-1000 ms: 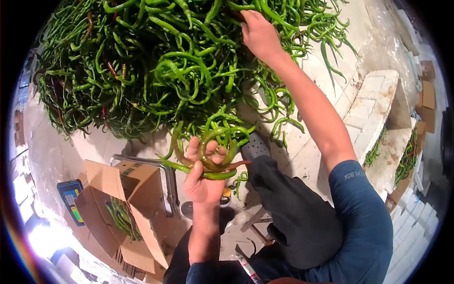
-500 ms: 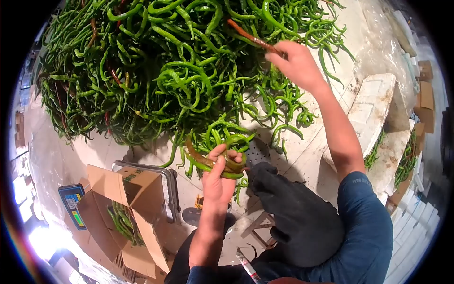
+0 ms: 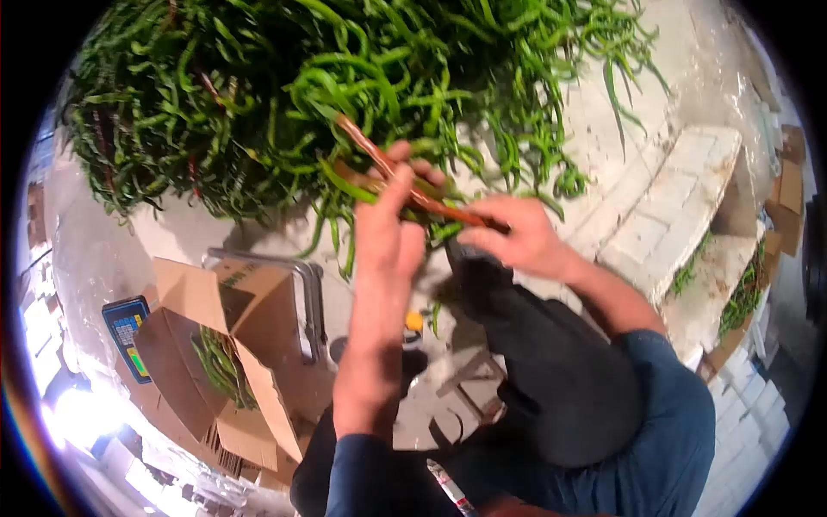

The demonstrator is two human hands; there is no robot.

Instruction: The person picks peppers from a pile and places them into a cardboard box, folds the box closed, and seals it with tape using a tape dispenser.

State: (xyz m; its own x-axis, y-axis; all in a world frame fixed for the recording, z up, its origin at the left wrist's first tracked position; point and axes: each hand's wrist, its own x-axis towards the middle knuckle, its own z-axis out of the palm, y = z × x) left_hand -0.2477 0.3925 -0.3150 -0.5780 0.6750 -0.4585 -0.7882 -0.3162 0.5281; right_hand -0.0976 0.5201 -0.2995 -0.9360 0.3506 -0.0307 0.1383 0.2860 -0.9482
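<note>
A long reddish-brown pepper (image 3: 366, 145) lies slantwise across my left hand (image 3: 392, 207), its lower right end pinched in my right hand (image 3: 521, 234). My left hand also holds several curved peppers, green and brownish, with its fingers curled round them. Both hands are close together, just in front of a large heap of long green peppers (image 3: 250, 112). A few red and brown peppers show among the green ones.
An open cardboard box (image 3: 194, 297) with green peppers inside stands at the lower left, beside a metal scale platform (image 3: 312, 314) and a keypad display (image 3: 127, 336). A white foam box (image 3: 672, 211) with peppers is at the right. A small stool (image 3: 469, 379) stands below.
My right hand has drawn the reddish-brown pepper out of the heap and brought it down and left to my left hand. My left hand has moved up with its peppers.
</note>
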